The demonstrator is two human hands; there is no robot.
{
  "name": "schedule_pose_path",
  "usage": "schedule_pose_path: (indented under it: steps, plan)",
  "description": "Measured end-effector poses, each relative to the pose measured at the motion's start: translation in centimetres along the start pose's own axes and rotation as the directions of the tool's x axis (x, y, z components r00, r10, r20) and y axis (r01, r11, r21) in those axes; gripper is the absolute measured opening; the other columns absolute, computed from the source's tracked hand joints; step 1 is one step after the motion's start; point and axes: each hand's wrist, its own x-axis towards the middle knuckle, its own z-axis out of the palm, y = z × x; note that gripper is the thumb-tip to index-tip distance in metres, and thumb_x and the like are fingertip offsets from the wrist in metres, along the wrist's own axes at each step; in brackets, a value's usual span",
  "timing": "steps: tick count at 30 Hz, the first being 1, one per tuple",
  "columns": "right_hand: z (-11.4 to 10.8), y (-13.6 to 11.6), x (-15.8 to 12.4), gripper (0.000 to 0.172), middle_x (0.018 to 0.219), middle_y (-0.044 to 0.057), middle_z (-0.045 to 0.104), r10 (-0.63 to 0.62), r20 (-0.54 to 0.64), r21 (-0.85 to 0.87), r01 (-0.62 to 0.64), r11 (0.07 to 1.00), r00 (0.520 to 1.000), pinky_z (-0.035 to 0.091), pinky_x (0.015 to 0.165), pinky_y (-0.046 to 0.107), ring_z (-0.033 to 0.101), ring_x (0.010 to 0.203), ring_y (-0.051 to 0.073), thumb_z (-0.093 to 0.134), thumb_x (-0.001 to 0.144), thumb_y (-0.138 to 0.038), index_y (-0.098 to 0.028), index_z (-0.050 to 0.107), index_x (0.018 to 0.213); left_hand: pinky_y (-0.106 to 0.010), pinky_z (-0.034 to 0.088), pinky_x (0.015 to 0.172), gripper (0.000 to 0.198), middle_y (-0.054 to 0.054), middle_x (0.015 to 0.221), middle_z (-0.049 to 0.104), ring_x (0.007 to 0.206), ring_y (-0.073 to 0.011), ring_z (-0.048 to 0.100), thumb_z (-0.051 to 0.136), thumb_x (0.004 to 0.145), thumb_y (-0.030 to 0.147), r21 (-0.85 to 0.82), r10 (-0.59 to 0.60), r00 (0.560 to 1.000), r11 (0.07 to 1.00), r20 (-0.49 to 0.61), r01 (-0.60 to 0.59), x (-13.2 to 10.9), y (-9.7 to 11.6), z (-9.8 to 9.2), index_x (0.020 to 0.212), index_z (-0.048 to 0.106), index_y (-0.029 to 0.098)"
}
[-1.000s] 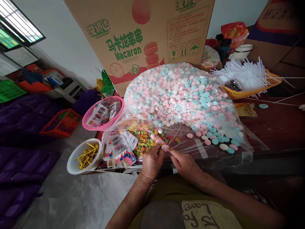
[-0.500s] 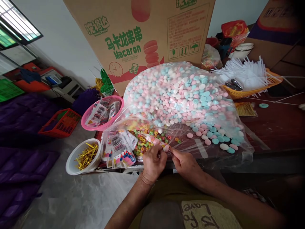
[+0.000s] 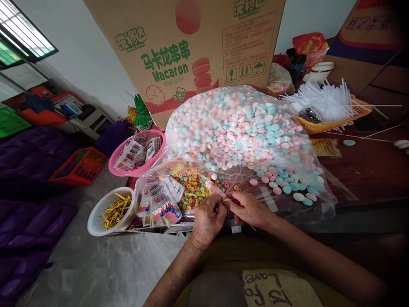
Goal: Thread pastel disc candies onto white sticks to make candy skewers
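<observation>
"How do the two hands sit right now?"

"Close together at the table's front edge. The left hand point(image 3: 209, 216) is curled, thumb and fingers pinched on a slim wrapped packet point(image 3: 213, 188). The right hand point(image 3: 251, 209) has its fingers bent in at the packet's near end; whether they grip it, I can't tell."

"And where does the packet lie?"

"It slants up and away to the left from the fingertips, over the edge of a spread of small colored rings point(image 3: 191, 188). Its lower end is hidden by the fingers."

"What's around them?"

"Left of the rings, a fan of printed sleeves point(image 3: 159, 202), then a white bowl point(image 3: 96, 226) of gold ties point(image 3: 116, 211). A pink basket point(image 3: 128, 172) stands behind those."

"Farther back?"

"A big clear bag point(image 3: 204, 123) bulging with pink, white and blue discs, some lying at its front right point(image 3: 298, 197). A cardboard box point(image 3: 172, 55) stands behind it, and an orange basket point(image 3: 332, 126) of white sticks point(image 3: 332, 100) is to the right."
</observation>
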Motion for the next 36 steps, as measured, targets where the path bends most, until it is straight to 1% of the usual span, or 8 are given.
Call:
schedule_pose_path:
  steps: [6, 11, 14, 20, 24, 29, 32, 36]
  plan:
    - [1.9, 1.7, 0.3, 0.026, 0.068, 0.006, 0.065, -0.237, -0.298, -0.333, 0.132, 0.934, 0.925, 0.044, 0.059, 0.027, 0.062, 0.062, 0.018, 0.040, 0.081, -0.028, -0.016, 0.061, 0.089, -0.022, 0.040, 0.054, 0.013, -0.001, 0.059, 0.057, 0.055, -0.0121, 0.052, 0.046, 0.074, 0.012, 0.033, 0.038, 0.995, 0.999, 0.093, -0.041, 0.0, -0.1, 0.0, 0.067, 0.056, 0.017]
    - [2.5, 2.7, 1.0, 0.029, 0.075, 0.010, 0.066, -0.288, -0.334, -0.436, 0.124, 0.891, 0.897, 0.043, 0.062, 0.030, 0.063, 0.069, 0.022, 0.036, 0.082, -0.027, -0.015, 0.061, 0.092, -0.022, 0.039, 0.055, 0.012, 0.000, 0.059, 0.054, 0.056, -0.0108, 0.047, 0.046, 0.070, 0.011, -0.091, -0.014, 0.985, 0.995, 0.171, 0.030, -0.1, 0.2, 0.6, 0.064, 0.054, 0.017]
    - [2.0, 2.1, 1.1, 0.032, 0.059, 0.006, 0.061, -0.174, -0.330, -0.268, 0.085, 0.960, 0.928, 0.043, 0.055, 0.029, 0.060, 0.058, 0.020, 0.035, 0.083, -0.030, -0.015, 0.060, 0.096, -0.020, 0.038, 0.053, 0.012, 0.002, 0.056, 0.051, 0.053, -0.0092, 0.044, 0.046, 0.069, 0.011, -0.230, -0.197, 0.962, 0.944, 0.189, 0.238, 0.2, 0.2, 1.0, 0.061, 0.053, 0.017]
    - [0.6, 0.6, -1.1, 0.051, 0.054, -0.003, 0.059, 0.058, 0.022, 0.218, -0.061, 0.974, 0.998, 0.040, 0.044, 0.023, 0.054, 0.044, 0.014, 0.044, 0.081, -0.046, -0.015, 0.044, 0.121, -0.020, 0.040, 0.051, 0.009, 0.004, 0.054, 0.050, 0.051, -0.0090, 0.045, 0.048, 0.071, 0.018, -0.422, -0.523, 0.837, 0.730, 0.160, 0.537, 1.0, -0.6, 0.5, 0.070, 0.057, 0.016]
    - [1.3, 0.8, -1.7, 0.035, 0.051, -0.002, 0.055, 0.011, -0.018, 0.120, -0.009, 0.993, 1.000, 0.031, 0.038, 0.021, 0.040, 0.033, 0.007, 0.037, 0.085, -0.043, -0.018, 0.050, 0.063, -0.020, 0.040, 0.052, 0.010, 0.003, 0.054, 0.050, 0.051, -0.0087, 0.045, 0.046, 0.073, 0.018, -0.367, -0.443, 0.889, 0.812, 0.117, 0.453, 1.0, -0.6, 0.4, 0.068, 0.055, 0.017]
    - [2.1, 1.1, -1.0, 0.036, 0.044, -0.002, 0.053, -0.064, -0.209, 0.007, 0.067, 0.998, 0.976, 0.038, 0.047, 0.022, 0.047, 0.042, 0.011, 0.037, 0.084, -0.035, -0.021, 0.041, 0.052, -0.022, 0.042, 0.058, 0.008, 0.001, 0.059, 0.055, 0.055, -0.0104, 0.050, 0.048, 0.069, 0.015, -0.086, -0.111, 0.994, 0.990, 0.011, 0.112, 0.5, -0.4, 0.6, 0.069, 0.056, 0.017]
    - [1.7, 1.0, -0.8, 0.030, 0.047, -0.002, 0.054, -0.085, -0.214, 0.000, 0.087, 0.996, 0.973, 0.039, 0.046, 0.023, 0.047, 0.041, 0.011, 0.036, 0.084, -0.033, -0.020, 0.052, 0.063, -0.021, 0.042, 0.056, 0.010, 0.000, 0.061, 0.058, 0.054, -0.0097, 0.051, 0.046, 0.072, 0.015, -0.098, -0.141, 0.990, 0.985, -0.011, 0.139, 0.4, -0.3, 0.5, 0.073, 0.056, 0.017]
    - [1.0, 0.8, -0.8, 0.044, 0.061, 0.000, 0.061, -0.152, -0.278, -0.029, 0.150, 0.988, 0.948, 0.042, 0.048, 0.024, 0.049, 0.043, 0.011, 0.039, 0.082, -0.029, -0.012, 0.051, 0.122, -0.019, 0.042, 0.056, 0.009, 0.001, 0.063, 0.058, 0.055, -0.0086, 0.051, 0.046, 0.075, 0.016, -0.175, -0.204, 0.979, 0.964, -0.008, 0.200, 0.5, 0.0, 0.1, 0.073, 0.055, 0.017]
